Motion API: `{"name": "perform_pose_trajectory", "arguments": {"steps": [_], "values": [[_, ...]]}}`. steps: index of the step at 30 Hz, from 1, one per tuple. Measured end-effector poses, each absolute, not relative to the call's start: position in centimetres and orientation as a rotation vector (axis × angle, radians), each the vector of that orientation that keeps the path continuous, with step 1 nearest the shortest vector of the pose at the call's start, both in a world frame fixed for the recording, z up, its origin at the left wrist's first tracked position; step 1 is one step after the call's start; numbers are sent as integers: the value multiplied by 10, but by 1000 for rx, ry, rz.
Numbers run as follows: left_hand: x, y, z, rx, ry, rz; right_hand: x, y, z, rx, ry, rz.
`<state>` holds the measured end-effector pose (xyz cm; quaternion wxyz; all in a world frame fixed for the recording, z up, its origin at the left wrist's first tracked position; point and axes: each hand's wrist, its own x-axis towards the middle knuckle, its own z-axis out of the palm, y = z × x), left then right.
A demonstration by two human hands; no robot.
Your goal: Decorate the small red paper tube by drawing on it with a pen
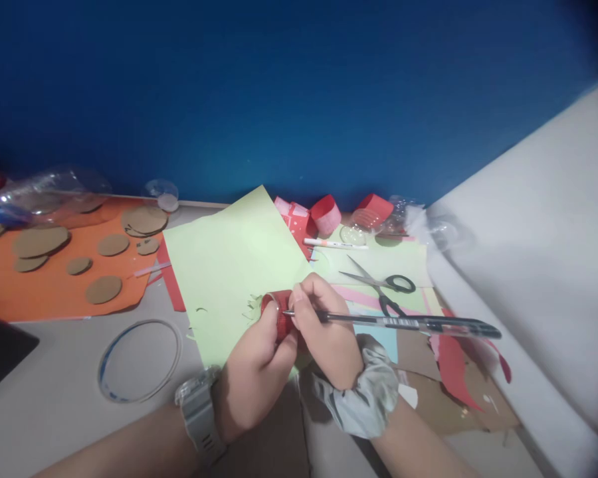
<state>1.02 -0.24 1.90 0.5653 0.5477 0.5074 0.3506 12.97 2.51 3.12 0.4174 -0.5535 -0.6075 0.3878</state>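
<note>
My left hand (pixel 256 358) is closed around a small red paper cylinder (pixel 286 305), thumb at its rim. A black pen (pixel 393 322) is pinched in my right hand (pixel 326 332), its tip touching or very close to the cylinder's edge. The long barrel points out to the right. Beneath both hands lies a pale green paper sheet (pixel 224 252), with small dark green paper scraps (pixel 253 307) beside the cylinder. My palms hide part of the cylinder.
Black-handled scissors (pixel 381 285) lie open at the right. Behind are red paper rings (pixel 326 214) and a white marker (pixel 335 243). Cardboard discs (pixel 113 244) rest on orange paper (pixel 80 279) at left, near a clear ring (pixel 140 362). A white wall (pixel 538 219) bounds the right.
</note>
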Motion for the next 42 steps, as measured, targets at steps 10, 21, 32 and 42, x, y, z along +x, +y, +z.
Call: {"name": "perform_pose_trajectory", "arguments": {"steps": [10, 21, 32, 42], "values": [[11, -2, 21, 1268, 1192, 796, 132, 26, 32, -1332, -1558, 1046], [11, -3, 23, 1257, 1155, 837, 135, 28, 33, -1290, -1712, 1072], [9, -2, 19, 1286, 1120, 857, 133, 25, 31, -1348, -1647, 981], [9, -2, 20, 1270, 1111, 881, 134, 25, 28, -1310, -1639, 1014]]}}
